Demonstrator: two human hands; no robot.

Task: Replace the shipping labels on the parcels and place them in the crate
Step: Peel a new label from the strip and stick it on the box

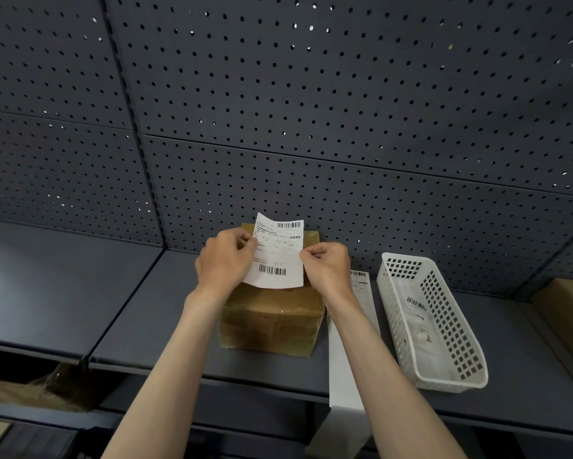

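At the grey shelf [166, 309], left to right: left hand [223, 256] pinching the shipping label [276, 256] by its left edge, right hand [326, 265] pinching the right edge, both grips curled tight on the paper. Label is hanging just above the taped parcel [271, 321]. White crate [457, 369] is sitting to the right, past a label strip [361, 303].

Risk: sheet is curling; a skewed lay-down could crease it or stick it crooked.

Parcel top is hidden behind the label, so whether an old label remains is unclear. Print is unreadable.
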